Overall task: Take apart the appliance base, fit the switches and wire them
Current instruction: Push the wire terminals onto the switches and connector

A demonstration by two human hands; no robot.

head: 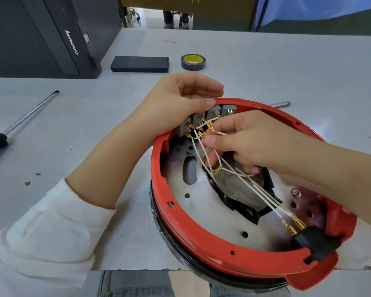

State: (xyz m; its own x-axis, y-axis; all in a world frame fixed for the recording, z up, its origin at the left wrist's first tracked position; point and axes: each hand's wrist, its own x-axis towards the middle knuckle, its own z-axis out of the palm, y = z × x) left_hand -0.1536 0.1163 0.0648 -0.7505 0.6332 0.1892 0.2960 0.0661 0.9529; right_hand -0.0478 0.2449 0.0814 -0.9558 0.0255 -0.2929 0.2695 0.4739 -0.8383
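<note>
Fingers of right hand pinching white wires, left hand gripping base.

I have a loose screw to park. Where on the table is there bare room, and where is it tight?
Bare table lies right of the tape roll, beyond the red base. Another patch sits between the screwdriver and the left forearm. Inside the base it is crowded: wires, switches and both hands, left and right.
</note>
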